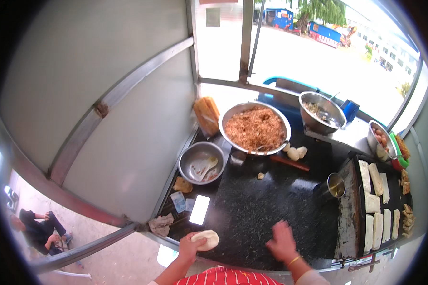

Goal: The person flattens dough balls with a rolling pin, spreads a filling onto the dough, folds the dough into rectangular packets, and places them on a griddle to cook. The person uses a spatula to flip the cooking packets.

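My left hand (189,247) grips a flattened round of pale dough (208,241) near the front left of the black worktop (256,217). My right hand (283,240) holds nothing; it is slightly blurred, over or on the worktop's front part, thumb apart from the fingers. Farther back, a reddish wooden rod (290,164), perhaps a rolling pin, lies by several dough balls (295,153). A small dough scrap (260,175) rests in front of them. The large steel bowl (224,137) behind holds a shredded reddish-brown filling (255,126) and a spoon handle.
Several pale dough strips (377,217) and browned pieces (408,221) lie on the griddle at right, near a metal cup of yellowish liquid (336,185). A smaller bowl with a spoon (201,156), a phone (199,210), banknotes (178,202) and a cloth (161,225) sit at left.
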Tool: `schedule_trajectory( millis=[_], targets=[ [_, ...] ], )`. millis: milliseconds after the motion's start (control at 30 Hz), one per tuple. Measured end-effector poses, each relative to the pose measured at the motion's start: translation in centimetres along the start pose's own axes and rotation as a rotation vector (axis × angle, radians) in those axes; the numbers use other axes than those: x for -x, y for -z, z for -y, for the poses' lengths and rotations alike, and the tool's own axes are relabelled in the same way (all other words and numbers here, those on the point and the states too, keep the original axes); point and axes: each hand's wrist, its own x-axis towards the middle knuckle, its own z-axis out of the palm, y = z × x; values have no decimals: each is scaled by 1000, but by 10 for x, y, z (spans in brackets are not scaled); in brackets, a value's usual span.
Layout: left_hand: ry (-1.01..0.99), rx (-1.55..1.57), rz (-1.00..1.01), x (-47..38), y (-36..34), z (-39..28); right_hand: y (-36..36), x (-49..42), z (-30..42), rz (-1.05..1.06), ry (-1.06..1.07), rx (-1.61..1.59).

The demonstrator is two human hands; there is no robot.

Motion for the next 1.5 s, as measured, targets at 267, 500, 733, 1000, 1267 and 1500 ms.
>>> schedule_trajectory(
  millis=[267, 500, 733, 1000, 1267, 1500],
  targets=[
    [-30, -317, 113, -5, -21, -30, -68, -120, 59, -328, 40, -93],
    [15, -239, 285, -2, -55, -43, -48, -18, 11, -156, -53, -55],
    [-108, -490, 564, -11, -137, -17, -59, -96, -68, -319, -188, -78],
    [-681, -941, 391, -42, -184, 38, -38, -34, 0, -164, 162, -168],
    [-878, -1037, 517, -50, -204, 67, -63, -58, -5, -363, 445, 556],
    [-883, -1061, 809, -62, -209, 63, -41, -24, -13, 8, 117, 207]
  ],
)
